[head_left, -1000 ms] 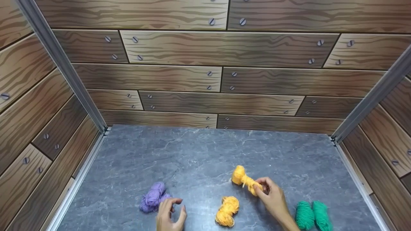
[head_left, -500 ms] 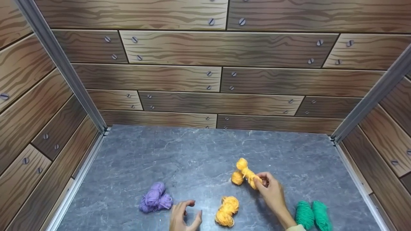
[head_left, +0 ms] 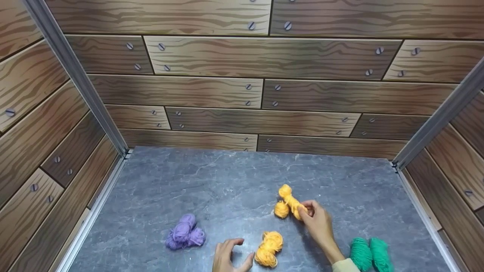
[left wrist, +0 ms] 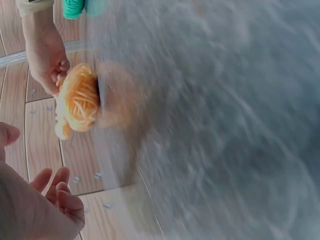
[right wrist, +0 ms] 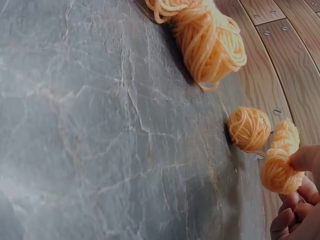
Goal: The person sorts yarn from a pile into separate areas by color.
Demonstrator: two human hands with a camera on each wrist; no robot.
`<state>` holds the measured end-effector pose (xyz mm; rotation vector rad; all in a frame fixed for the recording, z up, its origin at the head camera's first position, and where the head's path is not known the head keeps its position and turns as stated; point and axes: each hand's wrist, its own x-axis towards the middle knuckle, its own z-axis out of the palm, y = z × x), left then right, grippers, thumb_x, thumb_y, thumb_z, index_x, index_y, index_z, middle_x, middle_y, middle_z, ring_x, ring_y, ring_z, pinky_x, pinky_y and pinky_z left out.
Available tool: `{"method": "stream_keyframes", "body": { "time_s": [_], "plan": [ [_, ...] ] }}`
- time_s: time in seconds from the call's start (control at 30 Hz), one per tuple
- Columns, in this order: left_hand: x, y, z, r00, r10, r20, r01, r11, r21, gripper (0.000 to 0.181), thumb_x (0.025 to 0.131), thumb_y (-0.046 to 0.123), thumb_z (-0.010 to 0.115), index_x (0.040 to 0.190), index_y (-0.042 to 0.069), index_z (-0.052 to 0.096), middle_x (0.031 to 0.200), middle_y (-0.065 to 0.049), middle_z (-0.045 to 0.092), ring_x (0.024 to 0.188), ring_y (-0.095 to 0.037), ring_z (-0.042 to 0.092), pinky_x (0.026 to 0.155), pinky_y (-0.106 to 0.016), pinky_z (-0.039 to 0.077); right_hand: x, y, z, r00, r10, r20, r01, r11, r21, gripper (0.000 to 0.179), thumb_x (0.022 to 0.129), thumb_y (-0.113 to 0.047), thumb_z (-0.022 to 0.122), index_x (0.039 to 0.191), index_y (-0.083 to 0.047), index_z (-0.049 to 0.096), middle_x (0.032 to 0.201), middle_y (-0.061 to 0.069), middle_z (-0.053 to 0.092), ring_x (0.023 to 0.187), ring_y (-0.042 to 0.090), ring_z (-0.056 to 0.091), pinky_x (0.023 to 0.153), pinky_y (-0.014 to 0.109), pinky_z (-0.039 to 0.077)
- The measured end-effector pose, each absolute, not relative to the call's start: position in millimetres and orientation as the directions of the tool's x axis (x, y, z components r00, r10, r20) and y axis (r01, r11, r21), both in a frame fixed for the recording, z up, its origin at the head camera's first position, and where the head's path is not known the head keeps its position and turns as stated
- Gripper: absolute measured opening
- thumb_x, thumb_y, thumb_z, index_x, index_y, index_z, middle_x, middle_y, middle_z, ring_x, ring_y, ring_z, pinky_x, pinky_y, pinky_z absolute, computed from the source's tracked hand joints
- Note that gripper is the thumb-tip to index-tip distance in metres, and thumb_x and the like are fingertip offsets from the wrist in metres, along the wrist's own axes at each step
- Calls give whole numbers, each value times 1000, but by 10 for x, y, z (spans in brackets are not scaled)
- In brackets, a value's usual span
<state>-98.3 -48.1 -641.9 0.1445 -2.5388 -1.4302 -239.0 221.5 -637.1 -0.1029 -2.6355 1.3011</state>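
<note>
Between thumb and fingers, my right hand (head_left: 319,226) pinches one end of a yellow-orange yarn skein (head_left: 290,200), its far end angled away to the left. Close beside that skein lies a small yellow-orange yarn ball (head_left: 281,210); in the right wrist view a strand runs between the ball (right wrist: 248,129) and the held skein (right wrist: 280,172). Nearer to me, another yellow-orange skein (head_left: 269,249), narrowed at its middle, rests on the table. My left hand (head_left: 228,257) hovers just left of it, thumb and fingers spread apart and gripping nothing.
A purple yarn bundle (head_left: 184,233) lies to the left. Two green yarn skeins (head_left: 361,254) sit side by side at the right front, near my right forearm. Wood-patterned walls (head_left: 257,56) with metal corner posts (head_left: 75,75) enclose the grey marbled table (head_left: 211,181).
My left hand has moved right, from the purple yarn to beside the nearer yellow-orange skein. My right hand has raised its skein slightly, and the small ball now shows apart from the skein's far end.
</note>
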Motion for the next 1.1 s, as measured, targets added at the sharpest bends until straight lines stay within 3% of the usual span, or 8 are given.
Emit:
{"method": "stream_keyframes", "body": {
  "time_s": [0.5,0.87,1.1],
  "plan": [
    [-1022,-258,-6450,-997,-72,14,-27,543,839,41,81,47,84,106,17,72,95,7,63,79,-8,42,72,-28,39,-2441,2187,-6468,-981,163,102,26,636,-771,18,94,-21,75,103,-6,70,83,1,61,72,12,51,64,23,40],
    [-1054,-154,-6514,-998,-62,24,-16,576,817,37,80,47,83,101,19,69,85,10,57,75,-7,40,69,-28,36,-2442,2218,-6524,-987,130,92,18,664,-747,16,87,-18,77,99,-10,71,84,0,66,74,13,54,68,26,42],
    [-1107,-145,-6555,-999,-33,23,-1,589,808,30,78,33,84,97,17,68,82,12,56,74,-6,42,69,-29,34,-2424,2202,-6534,-992,93,80,1,654,-756,17,88,-21,78,100,-10,70,87,0,67,76,12,55,69,27,43]
  ]
}}
